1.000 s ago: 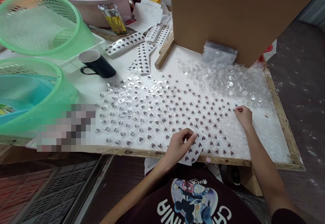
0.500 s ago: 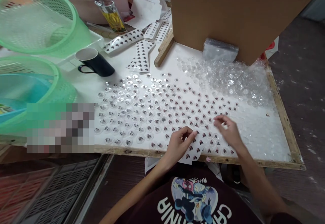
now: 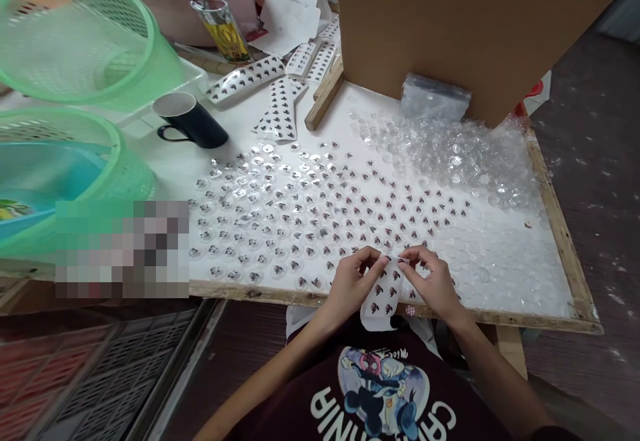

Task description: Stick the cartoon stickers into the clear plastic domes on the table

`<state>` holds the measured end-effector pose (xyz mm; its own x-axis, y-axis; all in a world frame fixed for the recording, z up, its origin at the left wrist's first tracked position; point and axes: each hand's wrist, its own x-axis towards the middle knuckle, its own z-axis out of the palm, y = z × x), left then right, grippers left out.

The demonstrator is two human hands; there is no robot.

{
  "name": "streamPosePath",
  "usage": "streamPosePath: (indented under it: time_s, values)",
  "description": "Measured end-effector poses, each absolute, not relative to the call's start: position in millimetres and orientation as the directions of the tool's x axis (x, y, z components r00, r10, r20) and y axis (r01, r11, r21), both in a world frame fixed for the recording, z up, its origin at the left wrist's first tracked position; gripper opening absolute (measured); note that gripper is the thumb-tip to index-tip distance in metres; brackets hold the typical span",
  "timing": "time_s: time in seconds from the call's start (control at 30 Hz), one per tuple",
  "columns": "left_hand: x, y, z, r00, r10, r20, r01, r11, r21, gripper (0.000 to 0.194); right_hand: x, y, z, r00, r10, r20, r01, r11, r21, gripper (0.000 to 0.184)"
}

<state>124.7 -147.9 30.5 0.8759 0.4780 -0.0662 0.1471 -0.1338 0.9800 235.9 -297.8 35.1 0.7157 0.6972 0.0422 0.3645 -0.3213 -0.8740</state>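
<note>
My left hand (image 3: 353,281) pinches the top of a white sticker sheet (image 3: 379,297) between thumb and fingers. Small dark pictures are printed in rows on the sheet, which hangs down over the table's front edge. At the sheet's upper right corner, the thumb and fingertips of my right hand (image 3: 431,282) are closed, with a dark sticker print at their tips. Whether that sticker is peeled loose, I cannot tell. Around both hands lie many clear round discs (image 3: 279,269), spread flat, with the same dark prints on them. Plain clear discs (image 3: 493,264) lie right of my right hand.
A heap of clear discs (image 3: 450,154) lies by a tall cardboard box (image 3: 430,27). More sticker sheets (image 3: 283,111) and a dark mug (image 3: 197,124) are further back. Green baskets (image 3: 135,41) stand left, a pink tub (image 3: 175,1) behind. Wooden strips (image 3: 560,227) edge the table.
My right hand has moved left from above the discs to the top of the sticker sheet, meeting my left hand. The sheet now hangs more upright.
</note>
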Motion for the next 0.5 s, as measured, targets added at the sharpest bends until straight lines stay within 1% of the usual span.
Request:
streamPosePath:
  time_s: [0.07, 0.13, 0.23, 0.3, 0.33, 0.43, 0.5]
  values:
    - [124.6, -147.8, 30.3, 0.866, 0.495, -0.073, 0.162, -0.138, 0.977, 0.027, 233.7, -298.9, 37.7, 0.705, 0.696, 0.138, 0.454, -0.294, -0.841, 0.009]
    - [124.5, -147.8, 30.3, 0.858, 0.508, -0.073, 0.171, -0.148, 0.974, 0.028, 233.7, -300.4, 40.8, 0.691, 0.693, 0.207, 0.503, -0.254, -0.826, 0.008]
    - [124.9, -149.1, 30.3, 0.852, 0.52, -0.064, 0.17, -0.157, 0.973, 0.029, 236.0, -301.2, 43.8, 0.742, 0.623, 0.248, 0.473, -0.224, -0.852, 0.008]
    - [125.3, -151.1, 31.1, 0.857, 0.512, -0.06, 0.164, -0.159, 0.974, 0.031, 236.7, -299.5, 43.3, 0.779, 0.586, 0.225, 0.421, -0.222, -0.879, 0.005]
    - [125.5, -152.3, 31.8, 0.865, 0.498, -0.06, 0.159, -0.159, 0.974, 0.031, 236.2, -297.9, 42.3, 0.786, 0.586, 0.198, 0.391, -0.223, -0.893, 0.009]
    - [125.5, -155.3, 34.8, 0.896, 0.44, -0.059, 0.14, -0.154, 0.978, 0.033, 232.2, -292.3, 38.1, 0.765, 0.636, 0.1, 0.288, -0.198, -0.937, 0.029]
    - [125.2, -156.2, 36.4, 0.905, 0.422, -0.061, 0.136, -0.152, 0.979, 0.033, 229.2, -289.8, 35.7, 0.752, 0.655, 0.074, 0.232, -0.157, -0.96, 0.032]
